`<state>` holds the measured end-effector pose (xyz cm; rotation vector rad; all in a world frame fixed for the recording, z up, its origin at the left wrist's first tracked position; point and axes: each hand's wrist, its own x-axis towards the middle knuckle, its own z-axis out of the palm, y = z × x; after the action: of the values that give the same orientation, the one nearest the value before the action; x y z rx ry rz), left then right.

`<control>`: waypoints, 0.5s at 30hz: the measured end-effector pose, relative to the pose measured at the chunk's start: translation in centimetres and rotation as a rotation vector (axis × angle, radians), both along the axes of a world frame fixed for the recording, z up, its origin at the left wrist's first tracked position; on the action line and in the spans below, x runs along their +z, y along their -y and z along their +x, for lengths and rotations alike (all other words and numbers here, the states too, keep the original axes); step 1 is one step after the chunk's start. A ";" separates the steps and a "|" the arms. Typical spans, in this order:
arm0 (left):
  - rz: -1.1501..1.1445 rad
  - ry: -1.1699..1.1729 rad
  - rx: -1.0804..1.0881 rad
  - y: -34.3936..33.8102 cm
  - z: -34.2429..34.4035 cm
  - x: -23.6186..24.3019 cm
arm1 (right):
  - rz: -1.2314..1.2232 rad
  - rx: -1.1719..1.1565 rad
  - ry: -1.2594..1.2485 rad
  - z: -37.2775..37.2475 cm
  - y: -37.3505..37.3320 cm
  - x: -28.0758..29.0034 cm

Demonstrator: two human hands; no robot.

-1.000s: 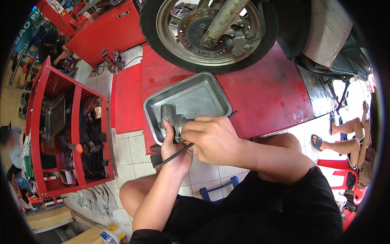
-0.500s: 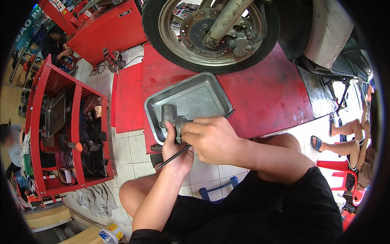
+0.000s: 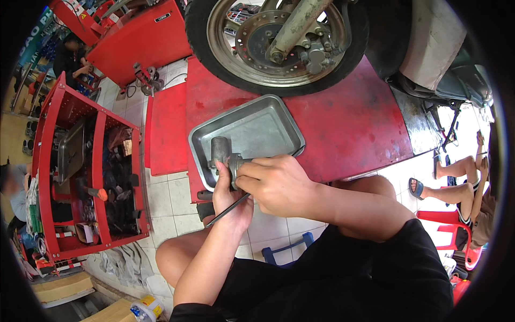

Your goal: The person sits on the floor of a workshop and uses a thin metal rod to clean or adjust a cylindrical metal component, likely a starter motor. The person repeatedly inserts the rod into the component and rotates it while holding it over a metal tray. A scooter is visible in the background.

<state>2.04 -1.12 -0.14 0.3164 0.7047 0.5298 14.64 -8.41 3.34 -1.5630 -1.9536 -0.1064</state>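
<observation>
One metal part [image 3: 220,148], dull grey, cylindrical at far end.

The white tiled floor [image 3: 162,199] is brightly lit at the right, where a red plastic chair [image 3: 435,217] stands, while a red metal shelf [image 3: 100,161] occupies the left.

Tray [image 3: 260,131] on platform [image 3: 354,131], before wheel [image 3: 265,40]
Lies right of trolley [image 3: 100,161], with left hand [image 3: 232,203] and right hand [image 3: 279,180] at near edge, metal part [image 3: 220,147] across left half in view, cabinet [image 3: 142,45] behind left.
</observation>
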 end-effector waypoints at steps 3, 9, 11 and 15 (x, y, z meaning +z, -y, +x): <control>-0.005 0.004 0.001 0.1 0.0 0.6 | 0.033 -0.014 -0.056 0.0 0.0 -0.2; -0.080 0.040 0.004 -0.1 -0.2 0.3 | 0.084 -0.002 -0.082 -0.1 -0.3 -0.5; -0.104 0.058 0.006 -0.1 -0.4 0.1 | 0.079 0.010 0.007 -0.2 -0.2 -0.5; -0.122 0.074 0.017 -0.1 -0.6 -0.2 | 0.070 0.013 0.122 -0.2 -0.1 0.1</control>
<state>1.42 -0.98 -0.35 0.1756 0.6659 0.5099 14.42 -8.29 3.43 -1.5297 -2.0310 -0.2670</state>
